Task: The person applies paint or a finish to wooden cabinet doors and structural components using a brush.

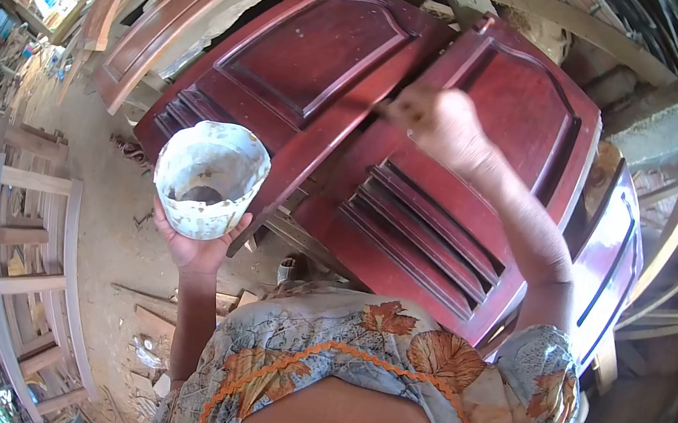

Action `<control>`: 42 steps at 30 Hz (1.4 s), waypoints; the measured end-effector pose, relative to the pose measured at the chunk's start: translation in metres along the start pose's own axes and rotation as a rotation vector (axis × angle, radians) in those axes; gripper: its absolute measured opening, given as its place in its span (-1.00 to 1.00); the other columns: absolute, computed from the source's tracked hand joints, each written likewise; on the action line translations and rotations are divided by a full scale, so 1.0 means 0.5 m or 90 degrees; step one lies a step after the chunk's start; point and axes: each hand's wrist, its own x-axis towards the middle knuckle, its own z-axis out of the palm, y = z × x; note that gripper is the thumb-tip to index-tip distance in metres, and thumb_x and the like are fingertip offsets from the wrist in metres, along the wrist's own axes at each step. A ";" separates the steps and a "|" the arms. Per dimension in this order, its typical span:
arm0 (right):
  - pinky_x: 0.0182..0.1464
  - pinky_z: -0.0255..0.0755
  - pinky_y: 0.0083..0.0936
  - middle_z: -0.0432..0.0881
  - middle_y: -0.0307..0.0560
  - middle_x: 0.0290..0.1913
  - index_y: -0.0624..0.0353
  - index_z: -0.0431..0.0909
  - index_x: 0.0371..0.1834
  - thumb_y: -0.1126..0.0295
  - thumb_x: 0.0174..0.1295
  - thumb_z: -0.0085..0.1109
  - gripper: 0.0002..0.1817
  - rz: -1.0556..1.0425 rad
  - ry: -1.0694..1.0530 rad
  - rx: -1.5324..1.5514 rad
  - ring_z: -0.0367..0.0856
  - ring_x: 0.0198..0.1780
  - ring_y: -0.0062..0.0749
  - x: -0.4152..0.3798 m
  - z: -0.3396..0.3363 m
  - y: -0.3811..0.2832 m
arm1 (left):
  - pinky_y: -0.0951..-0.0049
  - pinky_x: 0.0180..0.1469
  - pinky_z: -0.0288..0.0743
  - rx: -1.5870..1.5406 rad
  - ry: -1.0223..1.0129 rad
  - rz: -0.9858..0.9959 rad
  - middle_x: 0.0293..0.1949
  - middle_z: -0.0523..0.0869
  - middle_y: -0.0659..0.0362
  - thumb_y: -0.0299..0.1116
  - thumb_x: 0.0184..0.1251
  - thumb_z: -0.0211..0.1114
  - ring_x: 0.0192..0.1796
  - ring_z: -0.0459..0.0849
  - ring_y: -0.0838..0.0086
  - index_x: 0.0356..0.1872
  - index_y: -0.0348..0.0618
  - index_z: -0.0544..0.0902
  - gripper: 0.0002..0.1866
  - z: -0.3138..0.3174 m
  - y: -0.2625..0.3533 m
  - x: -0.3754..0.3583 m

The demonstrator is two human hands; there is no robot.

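My left hand (195, 251) supports a white, stained plastic tub (214, 219) with an uneven rim, gripping it from below. Some dark liquid lies at the bottom of the tub. Smeared a little by motion, my right hand (446, 125) is closed over the gap between two dark red wooden door panels. What its fingers hold is too blurred to name. The left panel (304, 57) has a raised frame and slats, and its long edge is nearest to my right fingertips. Beneath my right forearm lies the right panel (524, 107), with several slats (422, 231) at its near end.
A brown wooden panel (167, 22) leans at the upper left. Pale wooden frames (26, 282) stand at the left. Another glossy red panel (607, 255) is on the right, beside a concrete post (676, 123). Wood scraps (153, 320) litter the dirt floor (107, 181).
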 end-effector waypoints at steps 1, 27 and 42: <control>-0.32 0.58 -0.27 0.63 -0.05 -0.43 0.11 0.59 -0.43 0.29 0.13 0.16 -0.86 -0.060 -0.002 0.038 0.66 -0.39 -0.12 -0.020 0.013 -0.043 | -0.40 0.08 0.41 -0.019 -0.021 -0.005 0.39 0.28 0.07 0.37 0.16 0.09 0.32 0.36 -0.14 0.40 0.23 0.25 -0.19 -0.004 0.001 0.002; -0.29 0.55 -0.23 0.56 -0.04 -0.34 0.15 0.60 -0.32 0.41 0.08 0.26 -0.88 0.127 0.248 -0.129 0.62 -0.29 -0.06 -0.293 -0.019 -0.136 | -0.25 0.11 0.41 0.039 -0.149 -0.174 0.36 0.28 -0.08 0.26 0.06 0.31 0.29 0.29 -0.33 0.41 0.05 0.22 -0.08 0.029 0.014 0.027; -0.27 0.52 -0.43 0.66 -0.06 -0.41 0.17 0.68 -0.33 0.44 0.11 0.17 -0.87 0.599 0.465 0.121 0.69 -0.34 -0.37 -0.499 -0.081 -0.283 | -0.32 0.15 0.37 0.017 -0.255 -0.403 0.43 0.14 -0.09 0.19 0.02 0.38 0.37 0.16 -0.34 0.43 0.07 0.17 -0.04 0.020 0.041 0.086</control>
